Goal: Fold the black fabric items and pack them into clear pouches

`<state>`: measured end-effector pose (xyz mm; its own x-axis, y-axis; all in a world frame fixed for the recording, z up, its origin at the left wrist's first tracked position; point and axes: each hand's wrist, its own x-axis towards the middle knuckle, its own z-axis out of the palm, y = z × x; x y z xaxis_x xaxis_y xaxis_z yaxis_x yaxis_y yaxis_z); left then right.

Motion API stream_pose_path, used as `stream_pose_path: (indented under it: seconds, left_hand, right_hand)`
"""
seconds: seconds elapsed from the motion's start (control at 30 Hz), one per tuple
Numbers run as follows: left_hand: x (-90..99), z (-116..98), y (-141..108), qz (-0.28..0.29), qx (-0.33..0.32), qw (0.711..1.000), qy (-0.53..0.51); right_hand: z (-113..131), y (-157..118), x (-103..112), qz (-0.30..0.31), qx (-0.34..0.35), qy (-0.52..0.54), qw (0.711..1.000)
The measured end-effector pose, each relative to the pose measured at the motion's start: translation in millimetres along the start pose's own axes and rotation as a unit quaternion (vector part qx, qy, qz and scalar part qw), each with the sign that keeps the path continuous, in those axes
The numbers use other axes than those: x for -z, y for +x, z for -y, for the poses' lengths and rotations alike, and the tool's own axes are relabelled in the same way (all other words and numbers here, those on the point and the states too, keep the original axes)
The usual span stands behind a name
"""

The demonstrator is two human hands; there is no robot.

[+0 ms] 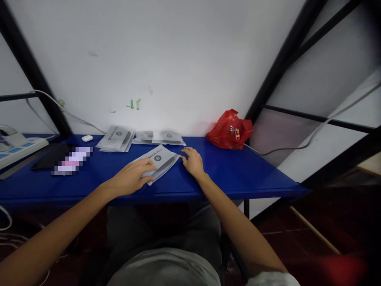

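A flat translucent packet (163,159) with dark print lies on the blue table in front of me, its far right corner pointing toward my right hand. My left hand (135,174) grips the packet's near left part, thumb at the near edge and fingers over the top. Beside the packet's right corner, my right hand (193,161) rests on the table with its fingers apart and nothing in it. Behind, against the wall, a stack of similar packets (116,138) lies to the left, and more packets (168,137) lie just right of it.
The blue table (232,171) carries a crumpled red plastic bag (229,131) at the back right. On the left are a small white case (87,138), a black flat object (53,155), a blurred-out phone-like item (72,161) and a power strip (22,151). Cables run along the wall.
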<state>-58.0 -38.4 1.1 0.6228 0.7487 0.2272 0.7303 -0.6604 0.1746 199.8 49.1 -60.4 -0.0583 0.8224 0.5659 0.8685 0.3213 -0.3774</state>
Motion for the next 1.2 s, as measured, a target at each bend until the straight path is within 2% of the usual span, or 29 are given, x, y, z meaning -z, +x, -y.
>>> stream_pose_path:
  seconds: [0.07,0.17,0.3,0.4,0.67,0.87,0.97,1.03,1.1,1.2]
  left_hand:
    - [-3.6,5.4,18.2,-0.005,0.008,1.0,-0.013]
    - [-19.5,26.8,48.9,0.002,0.079,0.997,-0.003]
    - [-39.7,45.5,71.9,0.001,0.116,0.993,0.013]
    - [-44.6,45.6,72.5,-0.012,0.131,0.991,0.024]
    - [-42.0,37.3,66.2,-0.029,0.146,0.986,0.071]
    - [-42.2,15.0,60.2,-0.027,0.177,0.978,0.107]
    - [-38.8,1.2,55.4,-0.025,0.191,0.975,0.108]
    - [-35.5,-3.2,53.9,-0.027,0.207,0.974,0.089]
    - [-33.3,0.0,55.2,-0.034,0.227,0.972,0.057]
    - [-33.9,19.4,62.8,-0.071,0.242,0.967,0.014]
  right_hand:
    - [1.8,-1.8,-0.4,-0.006,0.008,0.002,1.0]
    - [5.8,-5.0,-0.1,-0.004,0.06,0.028,0.998]
    - [8.5,-8.3,-0.1,0.047,0.127,0.059,0.989]
    - [9.1,-9.5,0.3,0.064,0.13,0.07,0.987]
    - [14.2,-10.6,2.2,0.067,0.106,0.094,0.988]
    - [12.5,-10.1,-2.0,0.057,0.048,0.072,0.995]
    - [10.0,-9.2,-3.8,0.078,0.013,0.066,0.995]
    - [6.8,-8.1,-4.8,0.107,0.014,0.07,0.992]
    - [2.9,-6.7,-5.5,0.14,0.033,0.075,0.987]
    - [-2.1,-4.4,-6.5,0.164,0.057,0.085,0.981]
